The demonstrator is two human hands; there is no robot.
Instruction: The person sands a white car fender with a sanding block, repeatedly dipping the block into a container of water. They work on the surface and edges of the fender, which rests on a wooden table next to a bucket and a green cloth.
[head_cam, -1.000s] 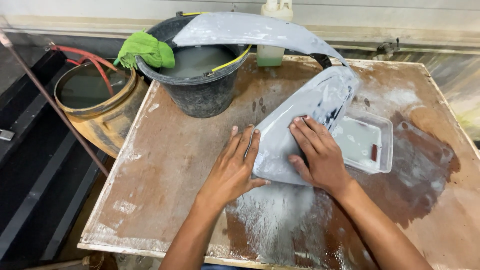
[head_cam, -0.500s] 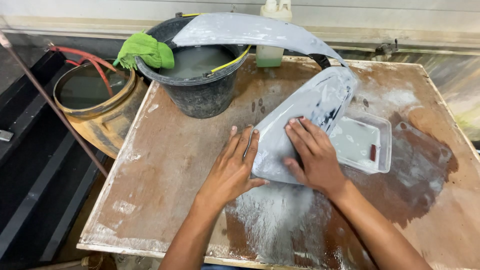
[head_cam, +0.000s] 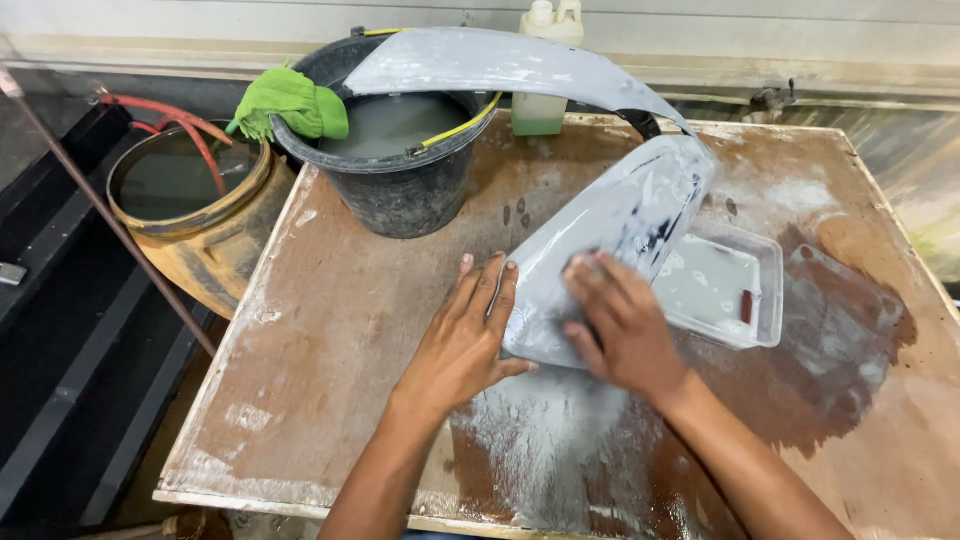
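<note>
Wet board point(head_cam: 350, 330), hands on grey panel point(head_cam: 610, 215)

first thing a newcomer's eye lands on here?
The long grey curved panel arching from the black bucket down to the middle of the wet, smeared wooden table. The left hand lies flat against its lower left edge and the blurred right hand presses on its face. Next, the bright green rag on the bucket's rim, upper left.
</note>
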